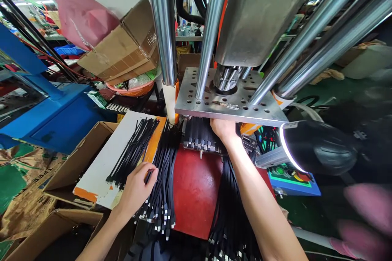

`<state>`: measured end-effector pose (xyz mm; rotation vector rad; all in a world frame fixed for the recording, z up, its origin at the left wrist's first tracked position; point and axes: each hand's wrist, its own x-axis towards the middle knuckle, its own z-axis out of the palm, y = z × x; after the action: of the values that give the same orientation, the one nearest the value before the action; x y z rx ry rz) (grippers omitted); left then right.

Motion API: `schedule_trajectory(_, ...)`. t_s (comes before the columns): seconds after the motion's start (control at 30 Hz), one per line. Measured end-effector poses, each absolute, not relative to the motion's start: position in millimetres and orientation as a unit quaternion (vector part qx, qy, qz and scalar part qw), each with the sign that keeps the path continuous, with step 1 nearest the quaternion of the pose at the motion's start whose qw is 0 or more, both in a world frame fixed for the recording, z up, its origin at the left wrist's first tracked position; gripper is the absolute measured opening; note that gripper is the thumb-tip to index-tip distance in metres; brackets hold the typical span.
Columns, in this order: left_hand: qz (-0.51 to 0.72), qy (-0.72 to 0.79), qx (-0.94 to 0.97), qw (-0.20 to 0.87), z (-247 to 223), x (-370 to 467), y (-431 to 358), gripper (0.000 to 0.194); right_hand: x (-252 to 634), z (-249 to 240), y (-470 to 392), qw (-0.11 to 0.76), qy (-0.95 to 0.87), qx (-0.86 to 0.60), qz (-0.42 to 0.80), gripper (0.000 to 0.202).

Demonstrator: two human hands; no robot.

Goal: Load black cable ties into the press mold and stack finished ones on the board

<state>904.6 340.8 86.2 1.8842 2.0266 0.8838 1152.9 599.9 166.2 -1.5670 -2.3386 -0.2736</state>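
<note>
Left hand [139, 183] grips a black cable [148, 176]. Right hand [225, 129]: fingers hidden, grip cannot be determined. Press plate [229, 111] descending above red surface's [196, 191] far edge could crush it.

Between the left hand [139, 183] and the right forearm, the glossy red tabletop [197, 195] carries black USB cables [167, 171] strewn along both sides, with a metal mould [204, 149] at its far end, beside the right hand [225, 131]. Just beyond the left hand, a white, orange-edged board [105, 159] bears a cable bundle [136, 144].
</note>
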Motion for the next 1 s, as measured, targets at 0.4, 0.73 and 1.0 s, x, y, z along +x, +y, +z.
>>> schedule_trajectory(0.4,0.122,0.723,0.655,0.182,103.6,895.3,374.4,0.045,1207.3,110.5,347.3,-0.079,-0.728,-0.681,-0.028,0.02)
schedule_trajectory(0.73,0.301,0.629,0.602,0.389,138.2,913.2,358.5,0.04,1238.5,71.4,327.4,0.246,-0.701,-0.664,0.084,0.041)
schedule_trajectory(1.0,0.359,0.451,0.454,0.679,109.2,991.7,314.0,0.051,1173.6,99.2,275.2,0.394,-0.692,-0.491,0.354,0.03)
